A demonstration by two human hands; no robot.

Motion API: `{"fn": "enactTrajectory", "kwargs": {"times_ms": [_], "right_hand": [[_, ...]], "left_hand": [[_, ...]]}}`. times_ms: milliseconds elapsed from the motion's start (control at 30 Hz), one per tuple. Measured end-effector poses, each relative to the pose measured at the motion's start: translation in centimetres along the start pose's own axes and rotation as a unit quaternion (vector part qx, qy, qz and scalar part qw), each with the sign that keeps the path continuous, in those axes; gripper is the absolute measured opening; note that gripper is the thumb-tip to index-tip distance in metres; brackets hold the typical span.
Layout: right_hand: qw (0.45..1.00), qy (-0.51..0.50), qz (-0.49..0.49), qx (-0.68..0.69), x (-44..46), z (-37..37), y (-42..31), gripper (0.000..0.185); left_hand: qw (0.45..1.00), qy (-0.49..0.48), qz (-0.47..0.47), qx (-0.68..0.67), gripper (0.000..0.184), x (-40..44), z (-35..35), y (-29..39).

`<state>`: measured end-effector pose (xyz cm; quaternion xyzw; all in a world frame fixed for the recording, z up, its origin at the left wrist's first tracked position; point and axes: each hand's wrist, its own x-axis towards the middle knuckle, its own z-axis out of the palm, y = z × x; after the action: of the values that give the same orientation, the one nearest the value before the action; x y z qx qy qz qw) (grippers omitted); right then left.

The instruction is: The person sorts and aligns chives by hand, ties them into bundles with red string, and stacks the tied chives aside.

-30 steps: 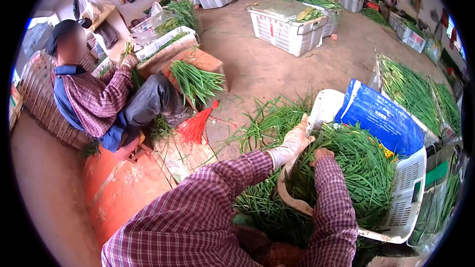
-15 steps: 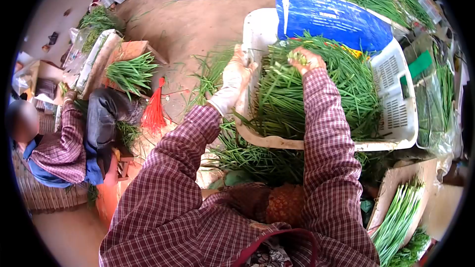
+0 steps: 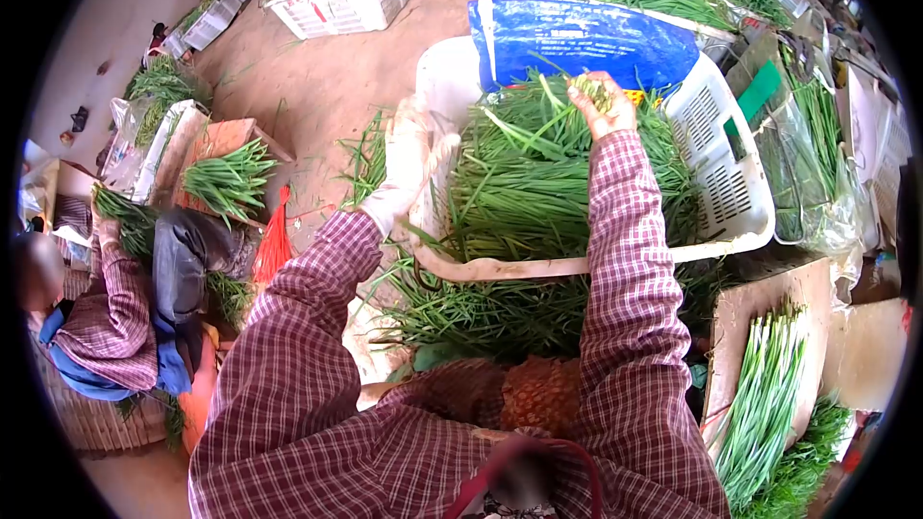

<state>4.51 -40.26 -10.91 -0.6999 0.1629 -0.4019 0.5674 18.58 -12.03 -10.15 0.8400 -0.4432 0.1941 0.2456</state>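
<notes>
A white plastic crate point(image 3: 519, 272) full of long green chives point(image 3: 529, 183) stands in front of me. My left hand point(image 3: 409, 159), in a pale glove, is at the crate's left rim with its thumb spread from the fingers; nothing shows in it. Over the back right of the heap, my right hand point(image 3: 612, 113) is closed round a small bunch of chives, its pale ends showing between the fingers. A blue printed sheet point(image 3: 586, 43) hangs over the crate's back edge, just behind my right hand.
At the left a seated person point(image 3: 111, 327) holds greens in one hand. Chives lie on a wooden board point(image 3: 231, 144) near a red tassel of strings point(image 3: 274, 245). More stalks rest on a cardboard sheet point(image 3: 803, 279) at right. Another white crate point(image 3: 336, 10) stands behind.
The view has shifted, so the crate appears further left. My right hand has moved rightward over the heap. The seated person's hand has risen with a bunch of greens.
</notes>
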Motion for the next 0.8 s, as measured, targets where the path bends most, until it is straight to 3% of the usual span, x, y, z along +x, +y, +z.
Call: {"fn": "enactTrajectory", "kwargs": {"times_ms": [33, 67, 133, 200, 267, 300, 333, 367, 400, 433, 467, 500, 567, 600, 633, 667, 700, 800], "right_hand": [[0.999, -0.029, 0.017, 0.035, -0.4, -0.7, 0.0, 0.034], [0.998, -0.031, 0.001, 0.047, -0.4, -1.2, 0.5, 0.032], [0.995, -0.064, -0.027, 0.066, -1.5, -1.8, -1.7, 0.030], [0.994, -0.046, -0.094, 0.039, -2.0, -1.8, -2.1, 0.029], [0.984, -0.051, -0.151, -0.077, -2.2, -1.7, -2.9, 0.032], [0.979, -0.066, -0.165, -0.102, -2.4, -1.6, -3.1, 0.037], [0.972, -0.081, -0.179, -0.128, -2.6, -1.7, -3.3, 0.041], [0.970, -0.091, -0.178, -0.138, -2.8, -1.7, -3.5, 0.047], [0.968, -0.102, -0.177, -0.148, -3.0, -1.7, -3.7, 0.052], [0.971, -0.112, -0.166, -0.129, -3.2, -1.9, -4.2, 0.062], [0.974, -0.100, -0.150, -0.135, -3.6, -2.0, -4.7, 0.065], [0.988, -0.083, -0.099, -0.086, -4.0, -1.7, -5.6, 0.066], [0.996, -0.077, -0.040, -0.037, -4.3, -1.5, -5.9, 0.060], [0.989, -0.072, -0.083, -0.095, -4.2, -1.3, -4.7, 0.047], [0.987, -0.072, -0.079, -0.118, -4.3, -1.1, -3.5, 0.039], [0.985, -0.070, -0.075, -0.142, -4.4, -0.9, -3.4, 0.031], [0.988, -0.066, -0.063, -0.121, -4.6, -0.2, -4.4, 0.022], [0.955, -0.091, -0.170, -0.225, -5.0, 1.4, -9.9, 0.022]], "left_hand": [[0.993, -0.039, 0.042, 0.102, 0.093, 0.1, 0.8, 0.1], [0.993, -0.036, 0.049, 0.101, 0.093, 1.4, 0.1, 1.6], [0.980, -0.183, 0.081, 0.000, 0.104, 3.9, -1.5, 6.4], [0.970, -0.196, 0.130, -0.063, 0.112, 5.6, 1.7, 8.7], [0.951, -0.225, 0.111, -0.183, 0.103, 6.9, 4.3, 11.6], [0.806, -0.291, -0.047, -0.513, 0.087, 7.2, 6.1, 13.1], [0.644, -0.297, -0.142, -0.691, 0.071, 6.9, 7.8, 13.9], [0.445, -0.271, -0.241, -0.819, 0.055, 6.7, 9.5, 14.7], [0.283, -0.281, -0.288, -0.871, 0.048, 7.1, 10.5, 14.7], [0.170, -0.290, -0.321, -0.885, 0.040, 7.1, 10.9, 14.7], [0.114, -0.289, -0.342, -0.887, 0.033, 6.9, 11.2, 14.9], [0.098, -0.284, -0.361, -0.883, 0.027, 6.6, 11.3, 15.2], [0.211, -0.263, -0.376, -0.863, 0.027, 5.2, 11.3, 15.6], [0.323, -0.268, -0.343, -0.840, 0.060, 4.8, 10.9, 15.9], [0.619, -0.358, -0.227, -0.661, 0.087, 5.0, 10.3, 15.5], [0.828, -0.402, -0.092, -0.381, 0.115, 5.5, 8.9, 15.3], [0.847, -0.383, -0.047, -0.366, 0.115, 4.5, 10.7, 14.2], [0.909, -0.371, 0.050, -0.182, 0.118, -0.2, 15.4, 11.9]]}}
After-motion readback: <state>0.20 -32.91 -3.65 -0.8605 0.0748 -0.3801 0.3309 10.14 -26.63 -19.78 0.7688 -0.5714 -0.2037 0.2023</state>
